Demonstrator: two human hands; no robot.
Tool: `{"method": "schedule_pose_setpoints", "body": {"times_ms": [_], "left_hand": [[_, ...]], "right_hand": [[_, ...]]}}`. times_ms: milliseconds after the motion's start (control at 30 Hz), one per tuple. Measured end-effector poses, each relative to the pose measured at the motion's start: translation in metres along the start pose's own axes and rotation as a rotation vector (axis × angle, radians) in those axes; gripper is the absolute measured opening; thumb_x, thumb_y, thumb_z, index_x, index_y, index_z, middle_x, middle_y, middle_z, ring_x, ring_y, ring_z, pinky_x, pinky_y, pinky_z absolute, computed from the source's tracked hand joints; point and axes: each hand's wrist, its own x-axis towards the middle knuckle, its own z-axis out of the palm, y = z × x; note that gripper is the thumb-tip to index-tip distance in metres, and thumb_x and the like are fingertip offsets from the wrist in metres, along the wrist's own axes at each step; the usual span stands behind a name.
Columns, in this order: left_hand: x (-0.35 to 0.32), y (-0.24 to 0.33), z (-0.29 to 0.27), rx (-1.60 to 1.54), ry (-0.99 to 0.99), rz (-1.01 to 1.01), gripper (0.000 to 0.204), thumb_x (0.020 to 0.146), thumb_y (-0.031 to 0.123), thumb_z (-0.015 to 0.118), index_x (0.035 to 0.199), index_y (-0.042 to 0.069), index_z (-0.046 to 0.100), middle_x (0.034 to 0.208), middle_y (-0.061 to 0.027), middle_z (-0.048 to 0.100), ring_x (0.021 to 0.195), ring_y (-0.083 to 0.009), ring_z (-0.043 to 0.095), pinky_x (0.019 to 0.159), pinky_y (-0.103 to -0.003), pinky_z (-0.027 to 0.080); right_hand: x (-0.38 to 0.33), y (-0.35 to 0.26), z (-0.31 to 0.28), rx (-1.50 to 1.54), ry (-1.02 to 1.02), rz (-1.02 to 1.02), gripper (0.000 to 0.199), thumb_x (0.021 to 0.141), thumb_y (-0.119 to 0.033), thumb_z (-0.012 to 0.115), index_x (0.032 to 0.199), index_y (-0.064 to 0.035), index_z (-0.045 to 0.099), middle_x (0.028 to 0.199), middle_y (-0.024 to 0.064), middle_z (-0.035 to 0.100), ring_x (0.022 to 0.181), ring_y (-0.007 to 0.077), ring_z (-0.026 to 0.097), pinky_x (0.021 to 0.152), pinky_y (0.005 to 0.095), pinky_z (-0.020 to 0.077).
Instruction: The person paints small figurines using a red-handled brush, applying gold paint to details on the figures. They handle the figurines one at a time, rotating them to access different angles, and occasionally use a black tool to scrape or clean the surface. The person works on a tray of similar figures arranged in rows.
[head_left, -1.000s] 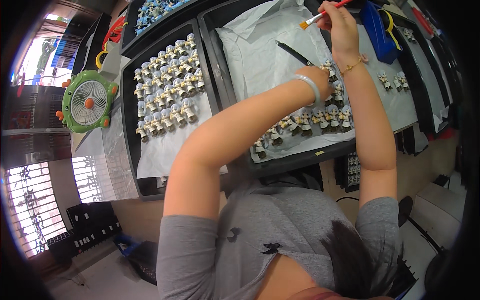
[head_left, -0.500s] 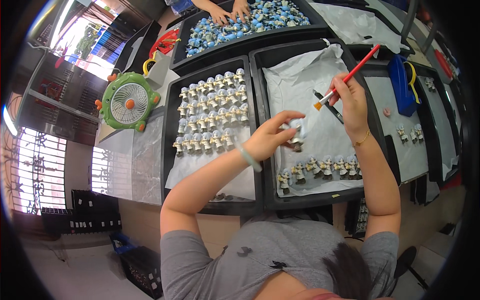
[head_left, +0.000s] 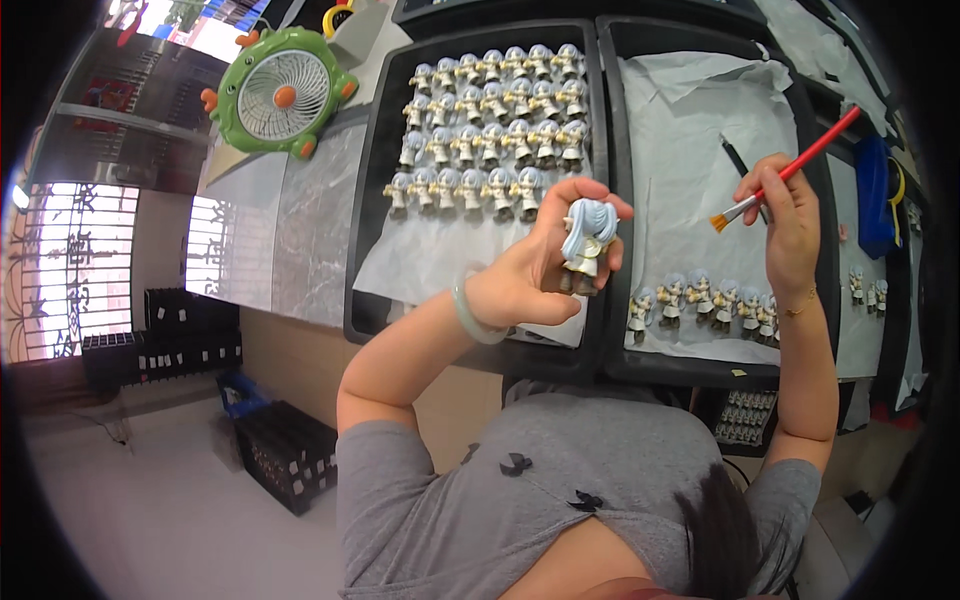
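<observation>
Left hand [head_left: 535, 280] has swung left since half a second ago, carrying the figure [head_left: 588, 240] from over the right tray [head_left: 660, 368] to the inner edge of the left tray [head_left: 378, 180]. Head turned too, so part of the shift is camera. Gap between figure and brush [head_left: 815, 148] is wider; bristles are off the figure, so no brush contact at this moment.

Left fingers: curled behind and over the figure, gripping it. It's upright, pale blue hair showing, feet down, raised toward the camera. Thumb sticks out below the feet; can't tell if it touches them. Palm half up, elbow bent, forearm coming in from lower left.

Right hand [head_left: 793, 225]: fingers pinched on the brush near its metal collar. Red handle runs up and right from them, bristles down and left, aimed roughly at the left hand. Forearm nearly upright in view.

Around the fingers: black pen [head_left: 735, 155] on the paper just behind the right ones, partly covered; front row [head_left: 723, 303] of figures below and left of them. Lined-up figures [head_left: 492, 145] sit beyond the left fingers.
</observation>
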Motion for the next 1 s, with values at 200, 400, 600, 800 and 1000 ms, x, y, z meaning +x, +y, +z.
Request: {"method": "schedule_pose_setpoints", "body": {"times_ms": [200, 400, 600, 800, 1000], "left_hand": [[-0.004, -0.001, 0.004, -0.021, -0.031, -0.014, 0.086, 0.05, -0.006, 0.047, 0.127, 0.025, 0.022, 0.124, -0.0085, 0.031, 0.09, -0.0179, 0.044, 0.07, -0.028, 0.036], [-0.002, 0.001, 0.006, 0.0, 0.005, -0.051, 0.085, 0.052, -0.005, 0.048, 0.127, 0.023, 0.021, 0.124, -0.0117, 0.033, 0.09, -0.018, 0.048, 0.068, -0.027, 0.038], [0.002, -0.001, 0.005, 0.016, -0.012, -0.048, 0.085, 0.053, -0.004, 0.051, 0.128, 0.022, 0.02, 0.125, -0.0156, 0.033, 0.09, -0.0191, 0.051, 0.068, -0.026, 0.04], [0.003, -0.005, 0.003, -0.007, -0.065, -0.039, 0.084, 0.054, -0.005, 0.054, 0.125, 0.021, 0.018, 0.125, -0.0156, 0.033, 0.091, -0.019, 0.051, 0.069, -0.027, 0.042], [0.004, -0.012, 0.006, 0.392, -0.043, 0.166, 0.07, 0.057, -0.011, 0.048, 0.115, 0.016, 0.02, 0.123, -0.0157, 0.035, 0.089, -0.0173, 0.049, 0.074, -0.029, 0.041]], "right_hand": [[0.003, 0.005, -0.001, -0.06, -0.02, 0.013, 0.022, 0.088, -0.019, 0.041, 0.077, -0.003, 0.051, 0.068, 0.0044, 0.052, 0.057, 0.0069, 0.045, 0.056, 0.0189, 0.0376], [0.004, 0.005, -0.001, -0.059, -0.041, 0.006, 0.022, 0.088, -0.019, 0.041, 0.077, -0.0028, 0.052, 0.069, 0.0042, 0.052, 0.057, 0.007, 0.045, 0.056, 0.0188, 0.0376], [0.003, 0.006, -0.001, -0.065, -0.042, 0.009, 0.022, 0.088, -0.019, 0.041, 0.078, -0.0026, 0.052, 0.07, 0.0044, 0.053, 0.057, 0.0069, 0.046, 0.056, 0.019, 0.0378], [0.003, 0.006, 0.0, -0.062, -0.056, 0.017, 0.022, 0.088, -0.019, 0.042, 0.078, -0.0025, 0.052, 0.07, 0.0046, 0.053, 0.058, 0.0069, 0.046, 0.056, 0.019, 0.0381], [0.003, 0.007, -0.001, -0.061, -0.064, 0.016, 0.021, 0.088, -0.018, 0.042, 0.078, -0.0024, 0.052, 0.071, 0.0047, 0.053, 0.058, 0.007, 0.046, 0.056, 0.0187, 0.0384]]}}
